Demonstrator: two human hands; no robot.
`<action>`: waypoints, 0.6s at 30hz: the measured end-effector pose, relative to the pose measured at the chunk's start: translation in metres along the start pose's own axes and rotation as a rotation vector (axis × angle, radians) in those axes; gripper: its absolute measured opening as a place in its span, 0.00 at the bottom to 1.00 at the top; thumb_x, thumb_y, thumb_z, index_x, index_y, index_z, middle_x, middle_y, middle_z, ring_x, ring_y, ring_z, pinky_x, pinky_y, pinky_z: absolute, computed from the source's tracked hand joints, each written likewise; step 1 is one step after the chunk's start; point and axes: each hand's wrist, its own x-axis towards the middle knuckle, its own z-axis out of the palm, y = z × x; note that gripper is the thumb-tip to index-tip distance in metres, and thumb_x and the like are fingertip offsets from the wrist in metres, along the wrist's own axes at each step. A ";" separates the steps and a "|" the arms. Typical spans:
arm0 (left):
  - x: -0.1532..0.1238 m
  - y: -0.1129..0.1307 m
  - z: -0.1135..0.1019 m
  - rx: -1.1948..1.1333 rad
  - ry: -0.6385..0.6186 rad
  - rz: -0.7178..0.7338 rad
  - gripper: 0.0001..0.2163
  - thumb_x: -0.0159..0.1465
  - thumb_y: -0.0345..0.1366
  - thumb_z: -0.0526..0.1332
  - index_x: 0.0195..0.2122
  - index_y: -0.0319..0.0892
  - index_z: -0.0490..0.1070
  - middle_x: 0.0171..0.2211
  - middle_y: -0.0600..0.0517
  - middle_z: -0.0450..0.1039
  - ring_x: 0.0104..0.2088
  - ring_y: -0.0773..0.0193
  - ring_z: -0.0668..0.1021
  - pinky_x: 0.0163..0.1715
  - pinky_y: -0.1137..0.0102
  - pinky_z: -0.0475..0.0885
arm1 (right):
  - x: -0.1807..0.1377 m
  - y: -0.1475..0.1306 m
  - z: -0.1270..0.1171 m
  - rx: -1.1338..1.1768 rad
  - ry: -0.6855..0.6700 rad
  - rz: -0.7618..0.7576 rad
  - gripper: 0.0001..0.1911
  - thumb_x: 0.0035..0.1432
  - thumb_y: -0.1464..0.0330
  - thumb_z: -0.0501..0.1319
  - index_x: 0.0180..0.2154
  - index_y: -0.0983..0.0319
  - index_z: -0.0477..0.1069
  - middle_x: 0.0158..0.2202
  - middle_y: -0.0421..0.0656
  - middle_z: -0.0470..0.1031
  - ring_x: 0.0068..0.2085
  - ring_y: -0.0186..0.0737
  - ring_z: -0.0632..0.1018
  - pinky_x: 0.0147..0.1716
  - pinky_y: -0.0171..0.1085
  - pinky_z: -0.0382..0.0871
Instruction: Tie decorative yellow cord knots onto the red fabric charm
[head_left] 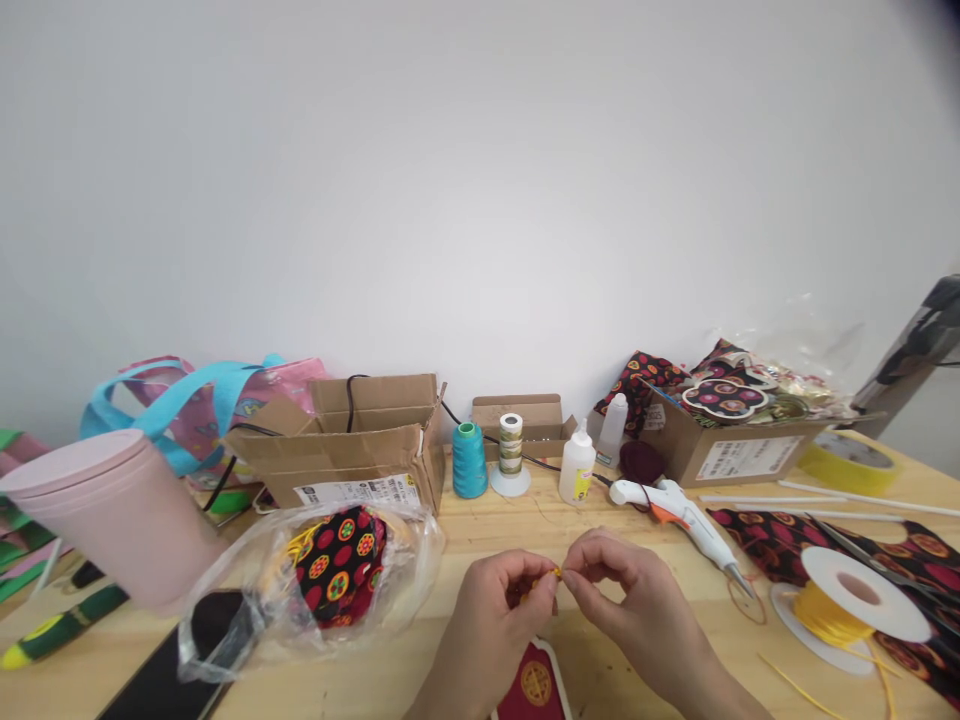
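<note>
My left hand [504, 598] and my right hand [622, 588] meet above the wooden table [480, 520], fingertips pinched together on a small piece of yellow cord [556, 572]. Both hands have their fingers closed round it. A red card with a gold emblem [535, 685] lies on the table just under my wrists. A spool of yellow cord [844, 605] lies flat to the right of my right hand. A white glue gun [686, 515] rests beyond my right hand, nozzle pointing right.
A clear plastic bag of patterned fabric pieces [337, 570] lies left of my hands, beside a pink cup [112, 515] and a phone [169, 680]. Cardboard boxes [360, 450], a teal thread cone [469, 460], a glue bottle [577, 465] and patterned cloth [922, 560] line the back and right.
</note>
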 end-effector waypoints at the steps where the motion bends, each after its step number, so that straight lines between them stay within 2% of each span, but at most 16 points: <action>1: 0.000 0.000 0.000 0.001 0.001 0.001 0.09 0.54 0.35 0.54 0.26 0.36 0.70 0.19 0.55 0.64 0.21 0.71 0.65 0.21 0.77 0.59 | 0.000 0.000 0.000 -0.016 0.001 -0.020 0.05 0.46 0.73 0.56 0.21 0.63 0.66 0.21 0.39 0.67 0.24 0.32 0.69 0.24 0.31 0.63; 7: 0.000 0.000 -0.001 -0.046 0.026 0.021 0.10 0.54 0.37 0.53 0.24 0.36 0.69 0.19 0.56 0.62 0.21 0.72 0.63 0.20 0.78 0.58 | 0.000 0.001 -0.005 -0.025 -0.001 -0.083 0.01 0.47 0.71 0.57 0.26 0.62 0.66 0.25 0.39 0.68 0.27 0.33 0.69 0.26 0.31 0.64; 9: 0.001 -0.002 -0.001 -0.069 0.035 0.013 0.10 0.54 0.37 0.54 0.24 0.36 0.69 0.18 0.56 0.62 0.20 0.73 0.63 0.20 0.78 0.57 | 0.001 0.001 -0.006 -0.041 0.005 -0.133 0.02 0.47 0.71 0.58 0.28 0.61 0.67 0.26 0.40 0.69 0.28 0.34 0.69 0.27 0.32 0.64; 12: 0.003 -0.005 -0.002 -0.080 0.035 -0.003 0.09 0.54 0.36 0.54 0.22 0.36 0.68 0.17 0.57 0.62 0.18 0.74 0.61 0.17 0.79 0.54 | 0.002 0.001 -0.006 -0.052 -0.003 -0.184 0.02 0.48 0.71 0.57 0.27 0.60 0.68 0.25 0.40 0.69 0.29 0.34 0.69 0.28 0.33 0.64; 18: 0.004 -0.005 -0.003 -0.206 -0.053 -0.117 0.09 0.53 0.36 0.54 0.22 0.35 0.69 0.16 0.56 0.63 0.14 0.77 0.57 0.13 0.79 0.49 | 0.002 -0.002 -0.009 -0.089 -0.059 -0.154 0.06 0.49 0.72 0.56 0.23 0.61 0.69 0.22 0.39 0.70 0.28 0.34 0.70 0.28 0.33 0.63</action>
